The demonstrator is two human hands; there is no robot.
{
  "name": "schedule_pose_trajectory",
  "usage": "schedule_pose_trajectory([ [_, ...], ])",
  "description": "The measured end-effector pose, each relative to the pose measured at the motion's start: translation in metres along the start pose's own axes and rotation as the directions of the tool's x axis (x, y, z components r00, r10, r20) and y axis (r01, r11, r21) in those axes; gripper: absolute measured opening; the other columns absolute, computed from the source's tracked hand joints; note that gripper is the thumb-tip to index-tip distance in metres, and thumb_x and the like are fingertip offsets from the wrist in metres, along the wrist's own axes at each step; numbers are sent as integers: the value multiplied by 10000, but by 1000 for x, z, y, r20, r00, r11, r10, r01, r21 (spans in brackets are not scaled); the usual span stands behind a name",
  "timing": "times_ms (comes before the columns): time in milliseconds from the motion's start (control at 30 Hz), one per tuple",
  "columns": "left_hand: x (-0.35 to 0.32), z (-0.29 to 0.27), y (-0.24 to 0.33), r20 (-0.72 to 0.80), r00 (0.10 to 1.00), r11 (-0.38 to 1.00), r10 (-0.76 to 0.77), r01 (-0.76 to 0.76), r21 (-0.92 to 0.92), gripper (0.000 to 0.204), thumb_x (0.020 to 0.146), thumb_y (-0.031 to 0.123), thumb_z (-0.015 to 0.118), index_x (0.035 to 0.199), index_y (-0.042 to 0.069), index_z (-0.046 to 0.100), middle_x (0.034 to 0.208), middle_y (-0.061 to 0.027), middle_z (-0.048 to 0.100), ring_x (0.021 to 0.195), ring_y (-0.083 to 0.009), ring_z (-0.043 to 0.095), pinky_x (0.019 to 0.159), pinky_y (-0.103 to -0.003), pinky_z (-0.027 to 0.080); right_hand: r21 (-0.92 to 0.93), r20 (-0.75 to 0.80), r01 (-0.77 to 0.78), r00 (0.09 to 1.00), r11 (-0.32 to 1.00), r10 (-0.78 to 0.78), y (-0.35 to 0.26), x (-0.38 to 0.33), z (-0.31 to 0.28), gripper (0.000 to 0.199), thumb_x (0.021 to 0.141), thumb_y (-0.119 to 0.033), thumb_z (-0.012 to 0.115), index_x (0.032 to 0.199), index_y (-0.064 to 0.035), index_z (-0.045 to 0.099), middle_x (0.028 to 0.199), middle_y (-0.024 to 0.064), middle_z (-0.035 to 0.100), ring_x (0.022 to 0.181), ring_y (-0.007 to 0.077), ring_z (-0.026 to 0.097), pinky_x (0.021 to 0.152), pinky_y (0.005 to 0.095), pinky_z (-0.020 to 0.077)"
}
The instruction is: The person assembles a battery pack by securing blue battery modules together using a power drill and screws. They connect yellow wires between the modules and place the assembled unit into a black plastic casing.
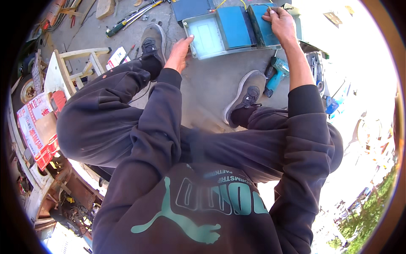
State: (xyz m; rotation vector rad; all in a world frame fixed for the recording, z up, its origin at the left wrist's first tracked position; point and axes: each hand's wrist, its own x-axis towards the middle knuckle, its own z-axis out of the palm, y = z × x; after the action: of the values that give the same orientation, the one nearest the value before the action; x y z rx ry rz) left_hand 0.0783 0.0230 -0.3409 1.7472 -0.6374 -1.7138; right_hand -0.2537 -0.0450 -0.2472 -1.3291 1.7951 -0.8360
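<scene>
A shallow pale plastic case (206,37) lies on the ground ahead of me, its left part unfilled. Two blue box-shaped blocks, which look like batteries, sit in it: a middle block (234,27) and a right block (263,26). My left hand (179,55) grips the case's left edge, thumb on the rim. Over the right block, my right hand (281,26) has thumb and fingers pinched together near its top. What they pinch is too small to make out. Thin yellow wire (220,5) runs beyond the case.
A dark blue block (192,9) lies beyond the case. Near my right shoe (247,95) is a teal power drill (277,76). Screwdriver-like tools (131,20) lie at far left. A wooden frame (80,63) and printed cardboard (36,122) stand left. Strong glare washes out the right.
</scene>
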Motion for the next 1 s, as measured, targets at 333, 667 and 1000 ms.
schedule_pose_trajectory([
  [333, -74, 46, -122, -50, 910, 606, 413, -233, 761, 302, 936, 185, 660, 1168, 5, 588, 1034, -268, 694, 1007, -470, 659, 868, -537, 518, 13, -115, 33, 993, 999, -32, 6, 0, 10, 281, 1037, -167, 534, 1196, 16, 676, 1056, 117, 767, 969, 177, 755, 892, 315, 553],
  [667, -38, 50, -122, 468, 847, 147, 252, -511, 847, 156, 903, 52, 557, 1007, 5, 662, 897, -236, 702, 859, -416, 704, 755, -514, 570, 67, -137, 0, 991, 998, 9, 14, -5, 15, 251, 1033, -140, 526, 1156, 16, 679, 1010, 132, 765, 925, 201, 762, 856, 339, 556],
  [1000, -30, 49, -132, 707, 667, -123, 235, -701, 702, 179, 836, 36, 617, 1012, 9, 634, 864, -167, 695, 783, -344, 722, 677, -443, 594, 55, -187, -69, 979, 996, 78, -13, -7, 20, 257, 1025, -150, 534, 1163, 5, 686, 996, 131, 766, 875, 200, 765, 828, 343, 558],
])
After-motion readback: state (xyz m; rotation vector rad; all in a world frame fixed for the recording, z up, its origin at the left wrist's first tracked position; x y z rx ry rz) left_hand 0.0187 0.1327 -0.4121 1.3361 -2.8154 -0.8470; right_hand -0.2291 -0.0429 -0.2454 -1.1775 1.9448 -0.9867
